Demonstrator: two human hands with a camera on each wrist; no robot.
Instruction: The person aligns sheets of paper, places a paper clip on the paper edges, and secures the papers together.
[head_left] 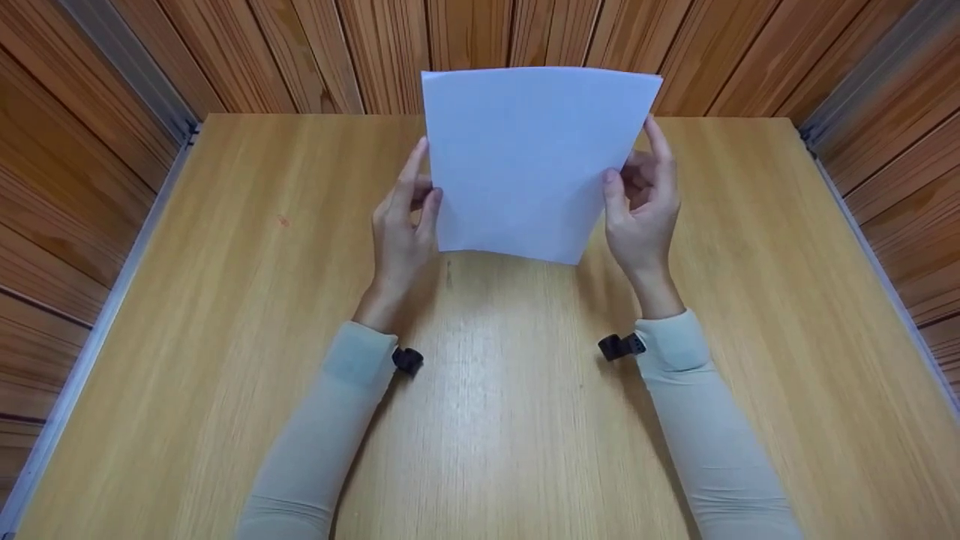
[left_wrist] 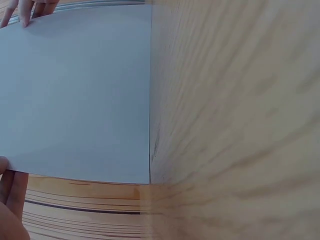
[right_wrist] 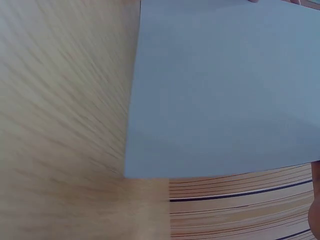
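Observation:
White paper [head_left: 532, 157] is held up, tilted and slightly bowed, toward the far side of the wooden table. My left hand [head_left: 405, 231] pinches its left edge, thumb in front and fingers behind. Across from it, my right hand [head_left: 643, 217] grips the right edge the same way. In the left wrist view the paper's lower edge seems to meet the tabletop, with the left hand [left_wrist: 10, 215] at the bottom corner of the picture. The right wrist view shows the blank paper [right_wrist: 225, 90] and only a little of the right hand [right_wrist: 315, 212].
The light wooden table [head_left: 247, 337] spreads under both forearms. Wood-plank walls [head_left: 480, 37] stand behind it and on both sides, with metal strips along the side edges. Small black devices [head_left: 407, 361] sit at both cuffs.

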